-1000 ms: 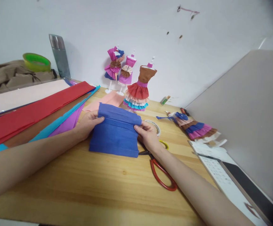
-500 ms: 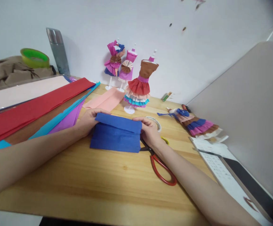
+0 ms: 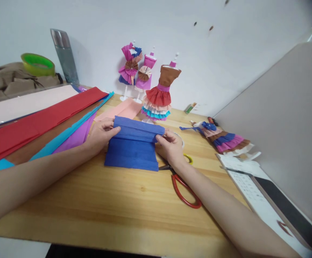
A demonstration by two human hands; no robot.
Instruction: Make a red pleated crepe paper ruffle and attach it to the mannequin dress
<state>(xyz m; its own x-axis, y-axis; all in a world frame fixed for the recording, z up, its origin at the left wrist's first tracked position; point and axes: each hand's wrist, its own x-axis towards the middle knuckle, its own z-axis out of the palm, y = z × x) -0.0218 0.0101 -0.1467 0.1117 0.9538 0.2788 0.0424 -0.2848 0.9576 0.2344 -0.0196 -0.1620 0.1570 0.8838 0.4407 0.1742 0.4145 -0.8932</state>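
A piece of blue crepe paper (image 3: 131,154) hangs between my two hands, its upper part folded over and creased lengthwise. My left hand (image 3: 102,134) pinches the upper left corner, thumb in front and fingers behind. At the upper right edge my right hand (image 3: 171,145) grips it the same way. Scissors (image 3: 186,193) with red handles lie on the table under my right wrist, their blades partly covered. Behind the right hand a roll of tape (image 3: 179,139) is mostly hidden. A pink paper sheet (image 3: 121,109) lies just beyond the left hand.
Folded crepe papers, a red one (image 3: 45,113) on top, spread over the left side. Small dress forms, one in a brown and red dress (image 3: 160,95), stand by the wall. Another ruffled dress (image 3: 223,139) lies at the right, near a white board (image 3: 249,190). A bottle (image 3: 66,57) stands back left.
Both hands have raised the paper's upper edge and turned it, so the folded band now stands up with my thumbs on its front. The scissors have stayed in place.
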